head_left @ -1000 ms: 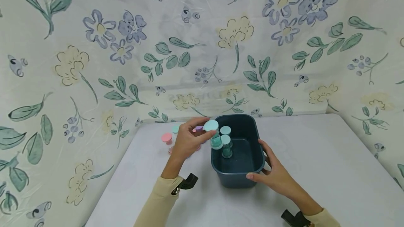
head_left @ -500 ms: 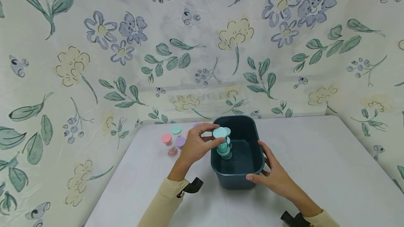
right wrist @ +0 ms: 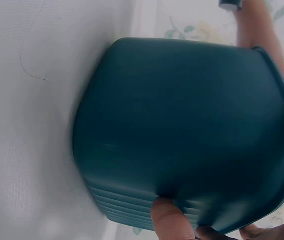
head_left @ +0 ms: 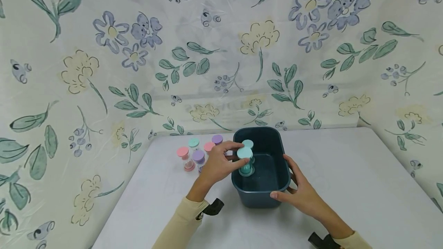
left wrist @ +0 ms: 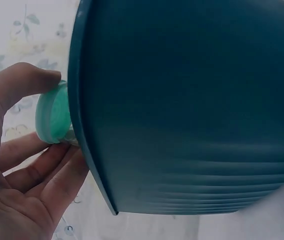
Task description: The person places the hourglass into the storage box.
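My left hand (head_left: 219, 163) reaches over the near-left rim of a dark blue plastic bin (head_left: 261, 198) and pinches a sand timer (head_left: 245, 153) by its mint-green cap. In the left wrist view, thumb and fingers sit on either side of that cap (left wrist: 53, 115), just above the rim; the timer's lower part is behind the wall. Behind it in the bin, another mint-capped sand timer (head_left: 247, 143) stands upright; a third one seen earlier there is now covered by the held timer. My right hand (head_left: 304, 192) grips the bin's right side, thumb at the near corner, fingers along the outer wall.
Left of the bin, a group of sand timers stands on the white-covered table (head_left: 346, 180): pink (head_left: 183, 152), mint (head_left: 194, 142) and purple (head_left: 199, 156) caps show, some partly behind my left hand. A floral cloth (head_left: 221, 49) hangs behind the table.
My left hand has carried the mint sand timer rightward over the rim and lowered it into the bin's left side. More timers on the table have come into view. The right hand stays put.
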A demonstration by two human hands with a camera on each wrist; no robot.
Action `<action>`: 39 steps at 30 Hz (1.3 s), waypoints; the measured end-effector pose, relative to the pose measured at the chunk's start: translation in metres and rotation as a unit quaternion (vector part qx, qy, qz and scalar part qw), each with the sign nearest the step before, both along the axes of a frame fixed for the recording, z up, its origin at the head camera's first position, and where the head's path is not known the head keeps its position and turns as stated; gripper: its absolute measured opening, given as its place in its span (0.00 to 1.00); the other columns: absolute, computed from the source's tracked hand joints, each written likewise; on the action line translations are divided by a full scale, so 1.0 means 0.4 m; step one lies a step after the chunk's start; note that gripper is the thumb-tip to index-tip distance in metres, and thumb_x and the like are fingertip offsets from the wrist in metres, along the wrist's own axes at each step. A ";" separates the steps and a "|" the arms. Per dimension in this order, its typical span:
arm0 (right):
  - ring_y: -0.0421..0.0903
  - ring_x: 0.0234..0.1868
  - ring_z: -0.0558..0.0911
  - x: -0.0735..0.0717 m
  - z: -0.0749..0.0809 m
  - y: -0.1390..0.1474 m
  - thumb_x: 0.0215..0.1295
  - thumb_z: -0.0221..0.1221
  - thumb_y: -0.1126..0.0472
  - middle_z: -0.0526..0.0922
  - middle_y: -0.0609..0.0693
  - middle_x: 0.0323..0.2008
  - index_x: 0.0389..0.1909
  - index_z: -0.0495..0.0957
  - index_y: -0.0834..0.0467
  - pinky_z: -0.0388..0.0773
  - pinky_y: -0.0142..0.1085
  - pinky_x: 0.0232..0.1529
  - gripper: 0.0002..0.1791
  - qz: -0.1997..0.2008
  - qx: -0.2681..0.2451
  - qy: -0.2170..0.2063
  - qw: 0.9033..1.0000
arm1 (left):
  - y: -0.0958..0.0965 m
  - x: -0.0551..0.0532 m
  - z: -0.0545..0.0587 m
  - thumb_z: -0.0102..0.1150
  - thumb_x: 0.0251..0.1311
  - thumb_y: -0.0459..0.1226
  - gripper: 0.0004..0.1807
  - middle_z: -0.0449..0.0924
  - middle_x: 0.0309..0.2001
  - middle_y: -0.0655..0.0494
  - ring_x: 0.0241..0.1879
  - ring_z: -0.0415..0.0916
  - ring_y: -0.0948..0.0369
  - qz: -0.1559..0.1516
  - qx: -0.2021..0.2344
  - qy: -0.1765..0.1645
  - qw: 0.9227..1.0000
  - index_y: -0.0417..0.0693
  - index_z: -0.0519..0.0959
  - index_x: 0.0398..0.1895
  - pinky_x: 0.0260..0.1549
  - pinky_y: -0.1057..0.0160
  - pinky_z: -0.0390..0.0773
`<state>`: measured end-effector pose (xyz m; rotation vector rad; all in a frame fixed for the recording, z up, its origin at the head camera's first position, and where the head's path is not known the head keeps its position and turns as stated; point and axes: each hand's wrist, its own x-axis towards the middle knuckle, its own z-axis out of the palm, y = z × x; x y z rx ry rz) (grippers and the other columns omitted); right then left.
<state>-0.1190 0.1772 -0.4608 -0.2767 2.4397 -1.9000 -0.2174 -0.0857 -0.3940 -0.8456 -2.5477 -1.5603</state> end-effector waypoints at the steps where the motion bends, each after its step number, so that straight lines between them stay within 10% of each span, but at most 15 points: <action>1: 0.79 0.79 0.49 0.000 0.000 0.000 0.61 0.72 0.58 0.39 0.63 0.84 0.84 0.40 0.41 0.73 0.69 0.64 0.60 -0.001 0.000 0.000 1.000 | 0.001 0.000 -0.002 0.76 0.57 0.38 0.23 0.85 0.54 0.48 0.53 0.85 0.52 -0.001 -0.005 -0.001 1.000 0.44 0.84 0.56 0.51 0.58 0.87; 17: 0.79 0.79 0.50 0.000 -0.007 -0.002 0.61 0.72 0.59 0.39 0.64 0.84 0.84 0.41 0.42 0.73 0.69 0.64 0.59 -0.003 -0.002 0.003 1.000 | 0.001 0.013 0.006 0.73 0.60 0.40 0.24 0.85 0.55 0.47 0.52 0.86 0.51 -0.048 -0.148 0.035 0.987 0.40 0.82 0.58 0.53 0.53 0.88; 26: 0.79 0.78 0.51 -0.001 -0.012 -0.004 0.61 0.72 0.58 0.41 0.64 0.84 0.83 0.42 0.41 0.73 0.70 0.63 0.59 -0.010 0.000 0.006 1.000 | 0.017 0.017 0.011 0.73 0.59 0.47 0.23 0.87 0.47 0.54 0.45 0.82 0.61 -0.053 -0.274 0.120 0.953 0.46 0.85 0.55 0.47 0.63 0.87; 39: 0.80 0.78 0.50 -0.001 -0.009 -0.003 0.61 0.72 0.57 0.40 0.64 0.84 0.84 0.41 0.42 0.72 0.70 0.65 0.59 -0.004 -0.006 0.006 1.000 | 0.042 0.021 0.019 0.71 0.61 0.49 0.19 0.86 0.41 0.60 0.35 0.76 0.66 -0.046 -0.376 0.153 0.913 0.51 0.87 0.51 0.36 0.70 0.82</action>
